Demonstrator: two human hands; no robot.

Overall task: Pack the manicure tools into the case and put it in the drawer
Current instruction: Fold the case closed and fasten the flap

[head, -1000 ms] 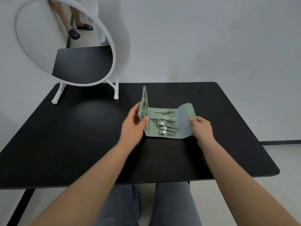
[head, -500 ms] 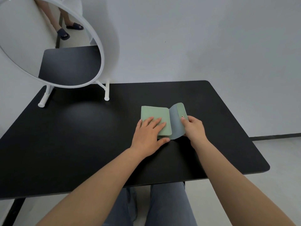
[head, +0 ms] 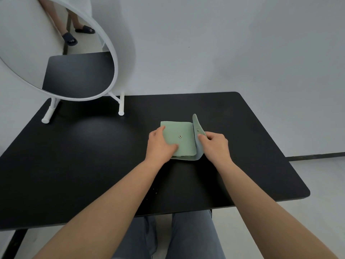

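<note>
Green and folded over, one case (head: 178, 139) is lying flat on the black table (head: 93, 156), a little right of the middle, so the manicure tools inside are hidden; only a thin dark line of its layered edge is showing along the near side. Its closing flap (head: 198, 131) is standing up along the right edge, not yet pressed down. Two snap studs are showing: one on the front panel (head: 180, 136) and one on the flap (head: 198, 130). The left hand (head: 160, 146) is resting on the case's left side, thumb pressing on top, fingers curling round the edge and partly out of sight. The right hand (head: 214, 144) is pinching the flap, thumb in front, the other fingertips hidden behind it. One round white-framed mirror (head: 78, 53) is standing at the far left corner, its top and left rim cut off by the frame.
</note>
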